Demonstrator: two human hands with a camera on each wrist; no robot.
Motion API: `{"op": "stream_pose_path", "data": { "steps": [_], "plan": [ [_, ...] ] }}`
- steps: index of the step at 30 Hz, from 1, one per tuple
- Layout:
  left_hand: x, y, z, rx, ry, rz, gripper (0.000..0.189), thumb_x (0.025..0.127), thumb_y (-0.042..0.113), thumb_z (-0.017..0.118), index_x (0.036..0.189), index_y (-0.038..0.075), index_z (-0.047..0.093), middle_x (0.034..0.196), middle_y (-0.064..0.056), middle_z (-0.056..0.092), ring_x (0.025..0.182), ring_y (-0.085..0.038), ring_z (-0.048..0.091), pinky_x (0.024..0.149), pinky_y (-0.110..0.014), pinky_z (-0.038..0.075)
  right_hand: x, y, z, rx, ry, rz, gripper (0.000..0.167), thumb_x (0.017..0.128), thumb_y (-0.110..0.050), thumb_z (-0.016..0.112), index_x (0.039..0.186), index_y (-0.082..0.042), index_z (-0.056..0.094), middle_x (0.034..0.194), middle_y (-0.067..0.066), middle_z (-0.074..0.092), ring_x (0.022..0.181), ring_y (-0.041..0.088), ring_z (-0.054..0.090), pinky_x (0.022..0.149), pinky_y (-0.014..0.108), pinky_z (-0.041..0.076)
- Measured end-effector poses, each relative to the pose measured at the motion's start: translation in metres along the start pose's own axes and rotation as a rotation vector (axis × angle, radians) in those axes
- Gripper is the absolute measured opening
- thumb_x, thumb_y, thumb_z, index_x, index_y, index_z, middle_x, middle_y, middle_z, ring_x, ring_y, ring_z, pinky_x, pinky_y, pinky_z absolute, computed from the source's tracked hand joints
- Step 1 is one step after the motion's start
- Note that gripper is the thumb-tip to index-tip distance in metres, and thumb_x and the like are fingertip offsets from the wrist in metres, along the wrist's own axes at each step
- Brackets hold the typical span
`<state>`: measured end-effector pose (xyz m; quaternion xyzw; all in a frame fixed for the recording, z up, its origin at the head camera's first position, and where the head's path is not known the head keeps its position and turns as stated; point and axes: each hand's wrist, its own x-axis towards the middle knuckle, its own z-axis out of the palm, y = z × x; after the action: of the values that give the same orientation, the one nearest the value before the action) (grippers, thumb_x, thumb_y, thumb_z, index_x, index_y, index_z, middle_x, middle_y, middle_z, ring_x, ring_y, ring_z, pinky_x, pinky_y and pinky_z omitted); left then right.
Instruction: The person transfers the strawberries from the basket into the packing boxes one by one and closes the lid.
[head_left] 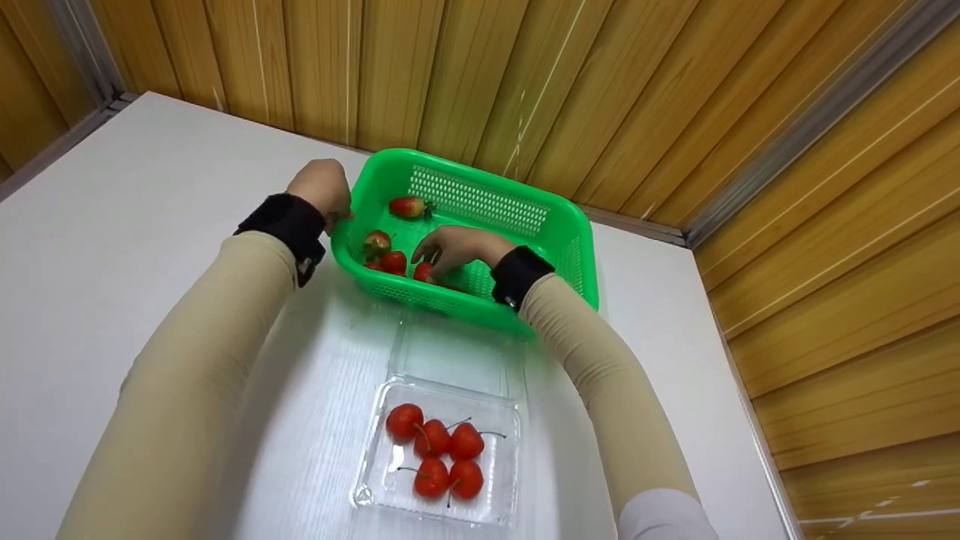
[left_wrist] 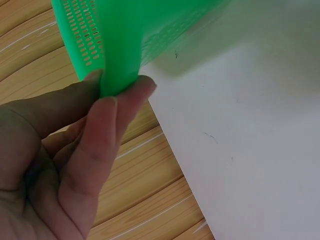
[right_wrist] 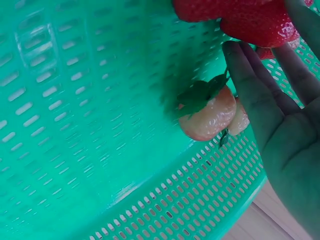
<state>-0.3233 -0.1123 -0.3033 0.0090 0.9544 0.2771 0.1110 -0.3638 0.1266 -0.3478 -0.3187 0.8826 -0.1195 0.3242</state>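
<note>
A green plastic basket (head_left: 480, 298) with perforated sides stands at the back of the table. My left hand (head_left: 322, 187) pinches its left rim between thumb and fingers, seen close in the left wrist view. Inside the basket, my right hand (head_left: 454, 246) reaches down with fingers fairly straight, fingertips right at a red strawberry (right_wrist: 260, 25). Another red strawberry (right_wrist: 195, 9) lies beside it. A paler strawberry (right_wrist: 210, 117) with green leaves sits below the fingers in the right wrist view. In the head view, a strawberry (head_left: 407, 207) lies alone toward the basket's back left.
In front of the basket lies a clear plastic clamshell box (head_left: 442, 517), lid folded back toward the basket, holding several red cherries (head_left: 432, 478) with stems. Wood-patterned walls (head_left: 480, 75) border the white table (head_left: 150, 195) at the back and right.
</note>
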Motion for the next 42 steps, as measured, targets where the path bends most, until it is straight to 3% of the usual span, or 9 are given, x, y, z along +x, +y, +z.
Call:
{"op": "stream_pose_path", "data": {
  "steps": [10,15,18,24,30,34,42],
  "plan": [
    [-0.002,0.001,0.003,-0.039,0.020,0.017,0.023,0.087,-0.005,0.073,0.104,-0.020,0.070,0.094,-0.031,0.073,0.044,-0.011,0.056,0.042,-0.020,0.049,0.002,0.004,0.000,-0.038,-0.016,0.016,0.045,0.096,-0.009,0.069,0.140,-0.006,0.062,0.140,0.018,0.064,0.133,0.031,0.058,0.111,0.043,0.050],
    [-0.001,0.003,0.002,-0.042,0.005,0.014,0.024,0.088,-0.003,0.073,0.103,-0.021,0.070,0.064,-0.017,0.068,0.039,-0.008,0.054,0.041,-0.019,0.048,-0.001,0.005,-0.001,-0.017,0.009,0.029,0.046,0.096,-0.009,0.070,0.141,-0.006,0.061,0.140,0.018,0.063,0.131,0.031,0.057,0.111,0.043,0.049],
    [-0.002,0.004,0.002,-0.056,0.001,0.007,0.024,0.089,-0.003,0.071,0.105,-0.021,0.069,0.054,-0.006,0.059,0.039,-0.008,0.053,0.040,-0.018,0.047,-0.003,0.006,-0.001,0.000,0.025,0.026,0.047,0.096,-0.009,0.070,0.141,-0.005,0.061,0.139,0.018,0.064,0.126,0.030,0.058,0.109,0.042,0.049],
    [-0.005,0.005,0.002,-0.047,0.023,0.007,0.025,0.091,-0.001,0.069,0.106,-0.020,0.068,0.052,-0.002,0.054,0.039,-0.008,0.051,0.040,-0.017,0.045,-0.010,0.011,-0.004,0.029,0.063,0.002,0.049,0.094,-0.010,0.073,0.140,-0.004,0.061,0.139,0.019,0.064,0.126,0.030,0.059,0.108,0.041,0.050],
    [-0.006,0.003,0.004,-0.019,0.057,0.027,0.026,0.090,0.001,0.072,0.106,-0.020,0.068,0.060,-0.007,0.057,0.042,-0.009,0.051,0.040,-0.017,0.043,-0.019,0.016,-0.009,0.055,0.123,0.002,0.048,0.093,-0.009,0.074,0.139,-0.003,0.062,0.137,0.019,0.065,0.126,0.032,0.060,0.107,0.042,0.051],
    [-0.007,-0.002,0.005,-0.042,0.047,0.034,0.028,0.092,0.002,0.072,0.108,-0.019,0.067,0.065,-0.008,0.059,0.046,-0.009,0.053,0.043,-0.017,0.045,-0.025,0.019,-0.010,0.084,0.166,-0.015,0.049,0.093,-0.009,0.074,0.139,-0.002,0.061,0.137,0.019,0.065,0.126,0.032,0.061,0.105,0.042,0.052],
    [-0.009,-0.015,0.010,-0.040,0.036,0.080,0.024,0.092,0.008,0.063,0.097,-0.015,0.067,0.060,-0.004,0.058,0.048,-0.010,0.057,0.046,-0.018,0.046,-0.047,0.016,-0.014,0.076,0.295,-0.074,0.046,0.092,-0.009,0.075,0.136,-0.001,0.064,0.134,0.019,0.068,0.126,0.033,0.063,0.107,0.043,0.053]
  ]
}}
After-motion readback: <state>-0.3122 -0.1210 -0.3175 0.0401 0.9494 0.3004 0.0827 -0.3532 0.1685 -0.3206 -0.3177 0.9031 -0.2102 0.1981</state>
